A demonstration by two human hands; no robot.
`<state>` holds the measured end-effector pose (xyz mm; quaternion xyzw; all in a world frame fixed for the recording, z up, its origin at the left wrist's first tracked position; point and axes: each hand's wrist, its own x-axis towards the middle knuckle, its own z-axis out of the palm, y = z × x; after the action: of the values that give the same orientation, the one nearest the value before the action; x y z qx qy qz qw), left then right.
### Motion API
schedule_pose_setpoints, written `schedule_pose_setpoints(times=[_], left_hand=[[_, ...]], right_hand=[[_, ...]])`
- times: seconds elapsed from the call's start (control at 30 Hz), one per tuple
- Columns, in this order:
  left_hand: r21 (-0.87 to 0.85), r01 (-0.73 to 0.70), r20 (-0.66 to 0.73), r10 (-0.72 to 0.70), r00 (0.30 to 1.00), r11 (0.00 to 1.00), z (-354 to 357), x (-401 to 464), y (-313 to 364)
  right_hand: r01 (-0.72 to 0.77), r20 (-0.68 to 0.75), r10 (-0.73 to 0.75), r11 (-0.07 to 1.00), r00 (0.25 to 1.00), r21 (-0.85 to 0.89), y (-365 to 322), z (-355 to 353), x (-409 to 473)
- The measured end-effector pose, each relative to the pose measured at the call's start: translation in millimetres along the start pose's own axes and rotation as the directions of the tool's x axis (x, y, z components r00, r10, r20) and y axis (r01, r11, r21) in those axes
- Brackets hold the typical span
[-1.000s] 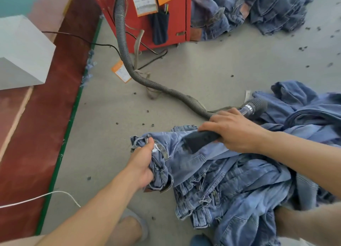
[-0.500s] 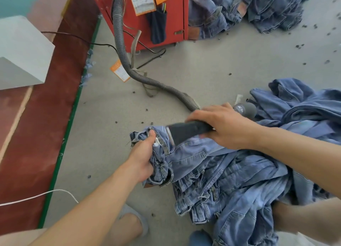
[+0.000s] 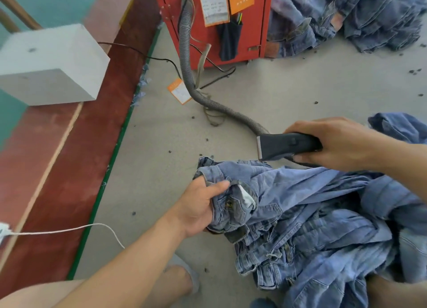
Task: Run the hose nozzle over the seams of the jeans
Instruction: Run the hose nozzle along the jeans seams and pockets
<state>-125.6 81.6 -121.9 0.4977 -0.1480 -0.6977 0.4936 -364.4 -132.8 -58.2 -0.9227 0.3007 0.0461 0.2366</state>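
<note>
A heap of light blue jeans lies on the grey floor in front of me. My left hand grips the bunched waistband end of the top pair. My right hand holds the black flat hose nozzle, whose mouth points left and hangs just above the far edge of the jeans, near the waistband. A grey ribbed hose runs from the nozzle back to the red machine.
More jeans lie piled at the back right and at the right edge. A white block sits on a red-brown strip at left. A white cord and black cables cross the floor. My foot is below.
My right hand has drawn the nozzle leftward along the jeans and then lifted it off past their far edge. My left hand keeps its grip on the waistband.
</note>
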Motion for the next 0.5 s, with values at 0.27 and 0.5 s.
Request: schedule_pose_setpoints(times=[0.27, 0.5], left_hand=[[0.282, -0.04, 0.188, -0.015, 0.982, 0.959, 16, -9, 1], [-0.137, 0.146, 0.459, -0.068, 0.886, 0.98, 26, -11, 7]], right_hand=[[0.128, 0.146, -0.127, 0.992, 0.981, 0.004, -59, -3, 2], [0.102, 0.012, -0.102, 0.994, 0.995, 0.05, -56, -23, 0]])
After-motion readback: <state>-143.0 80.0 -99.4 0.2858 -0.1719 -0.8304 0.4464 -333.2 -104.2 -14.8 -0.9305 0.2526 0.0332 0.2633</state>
